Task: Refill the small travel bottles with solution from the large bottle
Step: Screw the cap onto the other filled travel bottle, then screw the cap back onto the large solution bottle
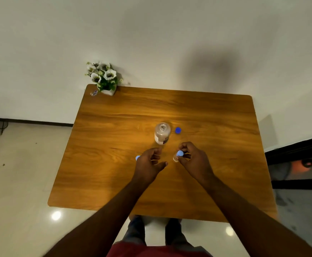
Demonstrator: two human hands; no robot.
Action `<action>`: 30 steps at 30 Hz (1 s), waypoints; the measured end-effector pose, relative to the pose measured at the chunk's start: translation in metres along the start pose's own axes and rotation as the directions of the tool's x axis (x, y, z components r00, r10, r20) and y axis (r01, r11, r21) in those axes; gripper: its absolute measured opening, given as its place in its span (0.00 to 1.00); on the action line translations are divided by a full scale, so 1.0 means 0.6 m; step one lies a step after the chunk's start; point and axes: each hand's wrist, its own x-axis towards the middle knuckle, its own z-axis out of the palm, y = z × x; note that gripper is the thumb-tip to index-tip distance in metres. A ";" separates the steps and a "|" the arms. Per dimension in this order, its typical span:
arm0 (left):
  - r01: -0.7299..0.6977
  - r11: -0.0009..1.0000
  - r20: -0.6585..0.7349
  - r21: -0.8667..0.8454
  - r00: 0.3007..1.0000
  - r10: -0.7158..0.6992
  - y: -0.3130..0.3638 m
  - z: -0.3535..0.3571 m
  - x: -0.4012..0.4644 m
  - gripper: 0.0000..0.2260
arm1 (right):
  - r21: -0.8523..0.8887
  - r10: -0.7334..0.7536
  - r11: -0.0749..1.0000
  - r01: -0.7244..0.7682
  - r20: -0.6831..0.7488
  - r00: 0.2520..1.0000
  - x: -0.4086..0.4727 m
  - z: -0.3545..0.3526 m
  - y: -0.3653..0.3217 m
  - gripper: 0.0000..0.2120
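The large clear bottle [162, 133] stands uncapped near the middle of the wooden table [114, 145]. Its dark blue cap [178, 130] lies just to its right. My right hand [193, 160] pinches the light blue cap on a small clear travel bottle [177, 156] that stands in front of the large bottle. My left hand [149, 162] hovers beside it with loosely curled fingers and holds nothing. A second light blue cap [137, 157] peeks out behind my left hand; the bottle under it is hidden.
A small pot of white artificial flowers [103, 78] stands at the table's far left corner, with a small crumpled wrapper [94, 93] beside it. The table backs onto a white wall. My legs show below the near edge.
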 end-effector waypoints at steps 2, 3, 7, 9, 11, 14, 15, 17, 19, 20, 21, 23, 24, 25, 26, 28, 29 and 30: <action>0.014 1.000 0.004 0.008 1.000 -0.014 -0.011 0.006 0.004 0.24 | -0.012 0.017 1.000 -0.017 -0.001 1.000 0.001 0.010 0.016 0.16; 0.015 1.000 0.005 0.012 1.000 -0.015 -0.015 0.007 0.005 0.24 | -0.019 0.022 1.000 -0.022 0.001 1.000 0.002 0.014 0.021 0.16; 0.038 0.999 -0.006 0.007 0.999 -0.038 -0.024 0.011 0.012 0.24 | -0.037 0.028 0.999 -0.028 0.019 0.999 0.004 0.024 0.037 0.16; 0.048 0.999 -0.015 0.000 0.999 -0.048 -0.025 0.013 0.015 0.24 | -0.051 0.032 0.998 -0.031 0.024 0.999 0.005 0.026 0.038 0.16; 0.056 0.998 -0.020 -0.008 0.998 -0.056 -0.026 0.014 0.017 0.24 | -0.059 0.031 0.998 -0.029 0.032 0.999 0.008 0.028 0.038 0.16; 0.060 0.998 -0.034 -0.016 0.998 -0.061 -0.027 0.017 0.020 0.24 | -0.090 0.038 0.995 -0.032 0.066 0.997 0.012 0.028 0.038 0.17; 0.065 0.998 -0.037 -0.023 0.997 -0.066 -0.026 0.018 0.022 0.24 | -0.104 0.043 0.994 -0.034 0.079 0.996 0.013 0.027 0.039 0.18; 0.086 0.995 -0.042 -0.043 0.995 -0.088 -0.022 0.019 0.027 0.25 | -0.133 0.049 0.991 -0.036 0.097 0.994 0.015 0.025 0.040 0.20; 0.114 0.992 -0.050 -0.058 0.992 -0.117 -0.016 0.019 0.035 0.26 | -0.146 0.052 0.989 -0.035 0.115 0.992 0.016 0.020 0.040 0.22; 0.123 0.990 -0.052 -0.062 0.991 -0.127 -0.013 0.018 0.040 0.26 | -0.143 0.052 0.989 -0.034 0.129 0.990 0.016 0.017 0.039 0.23; 0.127 0.990 -0.053 -0.063 0.990 -0.131 -0.010 0.017 0.045 0.27 | -0.137 0.050 0.990 -0.030 0.142 0.989 0.017 0.014 0.038 0.25; 0.126 0.990 -0.056 -0.059 0.990 -0.129 -0.004 0.014 0.057 0.28 | -0.127 0.042 0.992 -0.022 0.151 0.988 0.020 0.008 0.033 0.27; 0.127 0.990 -0.061 -0.061 0.990 -0.131 -0.001 0.012 0.064 0.30 | -0.126 0.040 0.992 -0.022 0.140 0.989 0.023 0.005 0.030 0.28; 0.130 0.990 -0.067 -0.062 0.989 -0.134 0.000 0.009 0.071 0.32 | -0.125 0.039 0.992 -0.023 0.122 0.992 0.028 0.001 0.027 0.28; 0.132 0.990 -0.074 -0.058 0.988 -0.136 0.001 0.006 0.080 0.33 | -0.121 0.038 0.992 -0.026 0.099 0.994 0.034 -0.003 0.024 0.27; 0.126 0.991 -0.081 -0.042 0.988 -0.129 0.003 0.000 0.096 0.36 | -0.103 0.034 0.994 -0.030 0.045 0.998 0.051 -0.010 0.021 0.26; 0.122 0.992 -0.076 -0.035 0.989 -0.124 0.003 -0.003 0.105 0.37 | -0.101 0.033 0.994 -0.031 0.017 0.999 0.062 -0.014 0.019 0.25; 0.120 0.992 -0.068 -0.026 0.990 -0.121 0.003 -0.005 0.113 0.39 | -0.105 0.031 0.994 -0.032 -0.008 0.999 0.073 -0.016 0.018 0.23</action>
